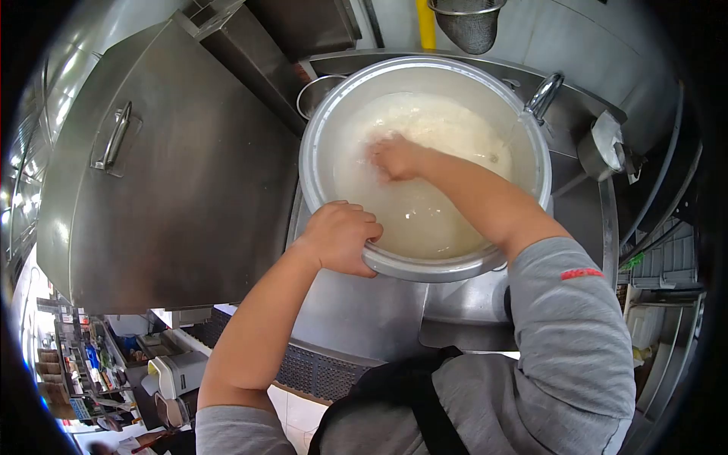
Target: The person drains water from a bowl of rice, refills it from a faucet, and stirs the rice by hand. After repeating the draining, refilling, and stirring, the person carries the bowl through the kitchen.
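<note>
A large, round metal pot (315, 140) holds cloudy, whitish water (425, 220). Beneath the surface at the far side is a paler mass that looks like rice (447, 121). My left hand (341, 236) grips the pot's near-left rim, thumb inside and fingers folded over the edge. My right hand (394, 158) reaches over the right side of the pot and dips into the water near the middle. Its fingers are smeared by motion and partly hidden by the cloudy liquid.
A chrome faucet (544, 97) stands at the pot's far right edge, over a steel sink counter (356, 303). To the left is a big steel door with a handle (115, 140). A mesh strainer (469, 26) hangs at the back; a metal container (599, 152) is on the right.
</note>
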Available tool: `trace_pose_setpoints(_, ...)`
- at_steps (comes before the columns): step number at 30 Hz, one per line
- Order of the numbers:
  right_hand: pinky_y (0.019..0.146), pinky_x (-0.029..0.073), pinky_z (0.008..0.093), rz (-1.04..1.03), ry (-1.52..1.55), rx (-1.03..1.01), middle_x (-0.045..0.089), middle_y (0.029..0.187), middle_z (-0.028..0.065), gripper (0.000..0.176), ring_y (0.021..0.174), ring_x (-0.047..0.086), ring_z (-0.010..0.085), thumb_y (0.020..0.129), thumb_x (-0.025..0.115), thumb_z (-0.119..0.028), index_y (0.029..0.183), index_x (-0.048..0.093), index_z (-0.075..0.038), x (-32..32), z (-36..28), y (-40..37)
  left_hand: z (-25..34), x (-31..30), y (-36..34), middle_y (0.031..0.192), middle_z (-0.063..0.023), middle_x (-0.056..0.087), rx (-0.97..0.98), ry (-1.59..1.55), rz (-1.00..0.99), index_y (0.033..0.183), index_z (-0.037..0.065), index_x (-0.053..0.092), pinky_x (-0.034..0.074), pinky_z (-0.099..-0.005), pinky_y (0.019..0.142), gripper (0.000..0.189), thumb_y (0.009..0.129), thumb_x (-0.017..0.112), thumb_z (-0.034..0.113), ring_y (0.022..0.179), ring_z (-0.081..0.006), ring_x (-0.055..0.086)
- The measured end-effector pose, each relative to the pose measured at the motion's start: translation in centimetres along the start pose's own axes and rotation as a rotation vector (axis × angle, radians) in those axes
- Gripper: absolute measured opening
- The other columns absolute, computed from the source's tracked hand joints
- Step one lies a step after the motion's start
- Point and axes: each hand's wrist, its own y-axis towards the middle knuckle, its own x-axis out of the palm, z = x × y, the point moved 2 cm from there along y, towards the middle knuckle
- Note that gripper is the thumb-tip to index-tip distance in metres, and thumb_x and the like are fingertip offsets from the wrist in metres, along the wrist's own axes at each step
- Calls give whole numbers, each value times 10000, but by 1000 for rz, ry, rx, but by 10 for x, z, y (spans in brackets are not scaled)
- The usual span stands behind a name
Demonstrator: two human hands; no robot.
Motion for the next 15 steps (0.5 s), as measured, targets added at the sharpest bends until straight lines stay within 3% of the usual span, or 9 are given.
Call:
trace_pose_setpoints(1, 1055, 273, 690, 115, 77, -218, 469, 1447, 142, 605, 1332, 416, 393, 875, 626, -453, 1393, 499, -168, -11, -1, -4, 0, 0, 0, 770, 0, 625, -11, -2, -35, 724, 160, 634, 485, -366, 769, 337, 545, 776, 408, 815, -209, 625)
trace_pose_setpoints(3, 1050, 299, 676, 78, 49, -128, 462, 1458, 120, 590, 1335, 419, 380, 876, 640, -429, 1400, 491, -205, -28, 10, -2, 1, -2, 1, 770, 0, 626, -20, 6, -37, 726, 160, 636, 484, -365, 773, 337, 546, 776, 408, 816, -210, 625)
trace_pose_setpoints(5, 1090, 281, 633, -42, 223, 546, 436, 1480, 99, 647, 1353, 405, 358, 853, 655, -463, 1411, 477, -187, -32, 21, 2, 1, -1, 0, 770, 0, 626, -22, 7, -36, 728, 159, 639, 484, -365, 776, 337, 547, 777, 408, 818, -210, 625)
trace_pose_setpoints(7, 1081, 288, 641, -36, 170, 629, 450, 1459, 129, 676, 1342, 411, 395, 840, 673, -421, 1410, 466, -122, -6, 12, 21, 0, 2, 0, 760, 14, 610, 2, -13, 13, 748, 160, 629, 479, -360, 721, 358, 502, 793, 362, 769, -204, 612)
trace_pose_setpoints(9, 1076, 293, 646, -118, -113, 359, 451, 1446, 163, 696, 1342, 389, 442, 850, 651, -382, 1426, 430, -59, 9, -18, 24, -1, 2, 0, 763, 14, 612, 8, -6, 22, 750, 161, 631, 480, -359, 724, 355, 506, 791, 362, 772, -205, 614)
trace_pose_setpoints(12, 1073, 297, 646, -228, -80, -54, 435, 1463, 155, 698, 1366, 354, 436, 849, 662, -363, 1432, 433, -56, -1, -76, -18, 0, 3, -2, 765, 14, 617, 6, 8, 36, 754, 161, 635, 483, -356, 731, 351, 512, 788, 363, 778, -205, 618)
trace_pose_setpoints(13, 1074, 300, 642, -260, -131, -215, 430, 1474, 139, 688, 1375, 349, 415, 849, 662, -374, 1437, 444, -93, 3, -80, -29, 0, 2, -2, 765, 14, 620, 5, 13, 41, 757, 161, 637, 485, -354, 736, 350, 514, 786, 365, 782, -205, 621)
trace_pose_setpoints(14, 1074, 300, 642, -260, -136, -211, 430, 1474, 139, 688, 1375, 349, 415, 849, 662, -374, 1437, 444, -93, 2, -69, -40, 0, 1, -2, 765, 14, 620, 8, 15, 46, 757, 161, 637, 485, -354, 736, 350, 514, 786, 365, 782, -205, 621)
trace_pose_setpoints(15, 1073, 303, 629, -196, 33, -397, 449, 1461, 133, 642, 1375, 362, 380, 834, 661, -340, 1402, 488, -96, -10, -59, -57, 0, 1, -2, 764, 14, 623, -1, 13, 28, 759, 160, 638, 487, -356, 738, 353, 516, 784, 369, 784, -205, 623)
